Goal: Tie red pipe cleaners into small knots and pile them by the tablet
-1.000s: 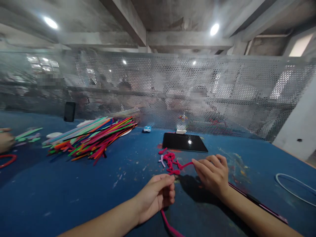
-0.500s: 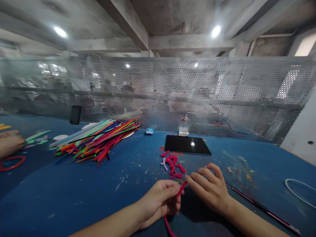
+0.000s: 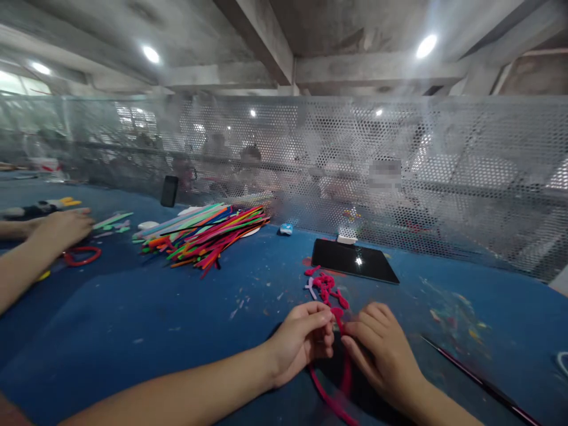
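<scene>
A long pink pipe cleaner (image 3: 326,397) is bent into a small loop at its upper end, and its tail curves down toward the bottom edge of the view. My left hand (image 3: 304,338) pinches it near the loop between thumb and forefinger. At the right side of the same strand, my right hand (image 3: 385,350) has its thumb and fingertips closed on it just below the loop. Right beyond my hands lies a small heap of twisted pink pipe cleaner pieces (image 3: 326,284). A short lilac piece (image 3: 311,289) rests at the heap's left side.
A black tablet (image 3: 355,260) lies behind the heap. Multicoloured pipe cleaners (image 3: 208,236) are piled to the left, near a standing dark phone (image 3: 169,191). A dark slim rod (image 3: 479,378) lies at right. A co-worker's hands (image 3: 62,228) are at far left; a perforated screen (image 3: 293,160) stands behind.
The view has turned left, so things appear further right. The pink pipe cleaner now has a loop at its end, and my right hand has come down onto the strand.
</scene>
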Tool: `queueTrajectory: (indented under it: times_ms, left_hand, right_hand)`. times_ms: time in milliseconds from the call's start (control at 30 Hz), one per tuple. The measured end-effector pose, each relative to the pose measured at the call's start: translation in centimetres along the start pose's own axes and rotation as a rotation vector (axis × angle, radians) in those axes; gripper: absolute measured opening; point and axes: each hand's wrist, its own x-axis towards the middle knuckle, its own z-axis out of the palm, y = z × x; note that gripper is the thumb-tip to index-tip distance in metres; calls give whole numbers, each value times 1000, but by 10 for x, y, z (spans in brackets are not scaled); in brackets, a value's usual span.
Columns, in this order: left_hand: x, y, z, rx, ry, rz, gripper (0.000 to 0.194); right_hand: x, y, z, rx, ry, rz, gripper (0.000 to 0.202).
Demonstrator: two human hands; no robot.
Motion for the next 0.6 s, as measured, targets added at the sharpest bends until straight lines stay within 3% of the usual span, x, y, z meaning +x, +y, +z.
queueTrajectory:
  times_ms: [100,167,200,267,367,467,600]
  left_hand:
    - [1,4,-4,-48,-41,-48,12]
    - [2,6,-7,-53,-81,-108,12]
    - [3,6,-8,-53,-92,-130,12]
    - [4,6,-10,-50,-100,-151,12]
    - [4,5,-11,-40,-88,-164,13]
    - [3,5,-9,-22,-67,-171,13]
    - [2,5,-7,-6,-70,-156,13]
  right_hand:
    - [-2,-5,7,484,-66,329,17]
    - [-5,-4,11,665,-13,466,11]
    - [-6,-2,12,705,32,497,17]
    - [-9,2,14,697,136,500,25]
    - [-9,4,11,561,205,384,20]
    - [-6,3,8,512,131,242,18]
    - [-2,2,7,571,43,202,17]
